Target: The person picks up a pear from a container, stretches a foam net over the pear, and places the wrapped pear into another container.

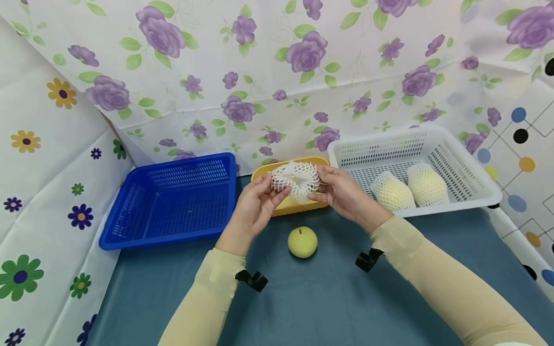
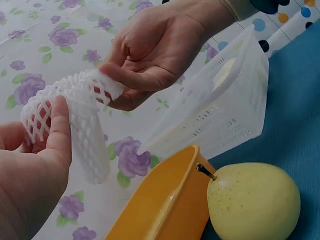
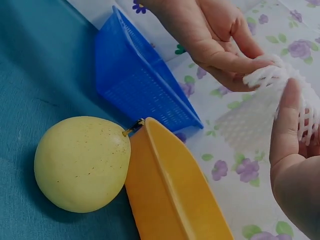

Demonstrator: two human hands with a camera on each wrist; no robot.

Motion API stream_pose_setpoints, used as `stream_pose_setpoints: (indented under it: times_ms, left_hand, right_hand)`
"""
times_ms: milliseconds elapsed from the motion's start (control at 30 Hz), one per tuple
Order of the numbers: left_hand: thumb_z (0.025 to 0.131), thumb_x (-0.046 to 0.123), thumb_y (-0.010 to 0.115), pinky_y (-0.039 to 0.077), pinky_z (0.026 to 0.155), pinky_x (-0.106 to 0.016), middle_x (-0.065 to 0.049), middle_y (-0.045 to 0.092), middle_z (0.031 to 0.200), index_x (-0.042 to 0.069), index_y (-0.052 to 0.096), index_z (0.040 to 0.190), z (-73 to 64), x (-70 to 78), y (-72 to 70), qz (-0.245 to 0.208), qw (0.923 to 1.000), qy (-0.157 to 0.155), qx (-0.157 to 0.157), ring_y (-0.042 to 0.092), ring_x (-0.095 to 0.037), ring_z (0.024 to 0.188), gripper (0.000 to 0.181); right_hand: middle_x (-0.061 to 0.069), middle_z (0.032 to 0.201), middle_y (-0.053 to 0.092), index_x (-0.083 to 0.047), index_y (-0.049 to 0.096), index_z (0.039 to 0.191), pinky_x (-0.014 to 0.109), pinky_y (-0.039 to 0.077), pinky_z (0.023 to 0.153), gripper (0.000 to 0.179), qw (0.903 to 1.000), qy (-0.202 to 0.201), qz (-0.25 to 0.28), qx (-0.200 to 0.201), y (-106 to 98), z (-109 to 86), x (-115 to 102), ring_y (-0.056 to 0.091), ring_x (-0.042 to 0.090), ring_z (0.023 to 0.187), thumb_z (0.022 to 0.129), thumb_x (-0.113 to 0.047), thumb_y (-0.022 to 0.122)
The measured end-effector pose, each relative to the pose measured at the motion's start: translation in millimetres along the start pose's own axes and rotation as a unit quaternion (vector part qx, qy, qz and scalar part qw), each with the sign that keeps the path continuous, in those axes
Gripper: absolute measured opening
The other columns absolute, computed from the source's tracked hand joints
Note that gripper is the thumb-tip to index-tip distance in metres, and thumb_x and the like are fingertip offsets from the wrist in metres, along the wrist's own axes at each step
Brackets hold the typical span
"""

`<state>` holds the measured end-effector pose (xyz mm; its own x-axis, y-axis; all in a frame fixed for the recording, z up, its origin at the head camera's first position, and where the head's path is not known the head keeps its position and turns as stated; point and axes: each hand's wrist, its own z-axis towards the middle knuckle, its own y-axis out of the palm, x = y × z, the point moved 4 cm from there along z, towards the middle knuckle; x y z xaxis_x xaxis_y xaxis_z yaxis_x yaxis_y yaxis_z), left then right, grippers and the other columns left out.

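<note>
Between both hands a white foam fruit net (image 1: 307,179) is held up in front of the yellow basket (image 1: 291,208), its rim folded back. The left hand (image 1: 255,206) pinches its left side between thumb and fingers, and the right hand (image 1: 346,193) pinches the right side. In the left wrist view the net (image 2: 90,145) hangs down as a sleeve from the fingers. A bare yellow-green pear (image 1: 302,242) with a dark stem stands on the table below the hands, touched by neither.
A blue basket (image 1: 173,233) stands at the left. In the white basket (image 1: 472,190) at the right lie two pears (image 1: 427,185) in foam nets. A flowered cloth (image 1: 242,96) hangs behind, and a blue-green cloth (image 1: 311,302) covers the table.
</note>
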<state>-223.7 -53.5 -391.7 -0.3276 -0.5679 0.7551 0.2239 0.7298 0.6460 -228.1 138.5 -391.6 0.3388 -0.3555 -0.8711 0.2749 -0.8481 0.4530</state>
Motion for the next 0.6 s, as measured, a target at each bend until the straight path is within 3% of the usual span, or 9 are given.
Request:
stream_pose_setpoints:
  times_ms: [67,167,300,433,600]
  left_hand:
    - [0.098,0.025,0.049,0.052,0.092,-0.031,-0.014,0.051,0.126,0.002,0.047,0.126,0.4,-0.2,-0.5,0.030,0.9995,0.010,0.006,0.058,-0.019,0.107,0.037]
    - [0.094,0.024,0.057,0.055,0.085,-0.028,-0.011,0.059,0.111,0.004,0.057,0.111,-0.1,-0.2,-0.3,0.093,0.9952,0.029,0.015,0.062,-0.017,0.092,0.027]
    - [0.088,0.019,0.066,0.056,0.076,-0.026,-0.004,0.062,0.090,0.006,0.063,0.094,-2.0,-0.4,1.4,0.197,0.9790,0.051,0.013,0.059,-0.016,0.079,0.014]
    - [0.088,0.019,0.066,0.056,0.075,-0.025,-0.003,0.063,0.089,0.003,0.067,0.098,-3.0,-0.7,2.3,0.266,0.9616,0.066,-0.001,0.058,-0.017,0.079,0.019]
    - [0.090,0.021,0.063,0.056,0.082,-0.028,-0.005,0.064,0.094,0.000,0.066,0.101,-2.3,-1.7,1.8,0.296,0.9526,0.070,-0.019,0.060,-0.017,0.084,0.024]
  right_hand:
    - [0.006,0.108,0.057,-0.005,0.046,0.125,0.029,0.057,0.079,0.041,0.9998,-0.005,0.018,-0.001,-0.2,0.0,-0.6,0.063,0.015,0.092,0.098,-0.035,0.042]
    - [0.006,0.106,0.059,-0.003,0.046,0.127,0.029,0.057,0.081,0.046,0.9996,-0.015,0.022,0.004,-1.3,-0.5,-1.1,0.063,0.015,0.091,0.097,-0.037,0.044]
    - [0.004,0.100,0.058,-0.001,0.049,0.123,0.024,0.054,0.072,0.047,0.9995,-0.030,-0.003,0.013,-3.7,-0.7,-0.9,0.058,0.013,0.082,0.097,-0.040,0.044]
    - [0.002,0.097,0.057,-0.001,0.051,0.120,0.026,0.047,0.066,0.047,0.9974,-0.047,-0.053,0.015,-4.3,-0.3,-0.5,0.053,0.012,0.077,0.097,-0.041,0.044]
    - [0.000,0.094,0.059,0.000,0.055,0.113,0.025,0.049,0.068,0.043,0.9915,-0.061,-0.114,0.018,-1.6,0.3,0.8,0.055,0.010,0.078,0.099,-0.039,0.042]
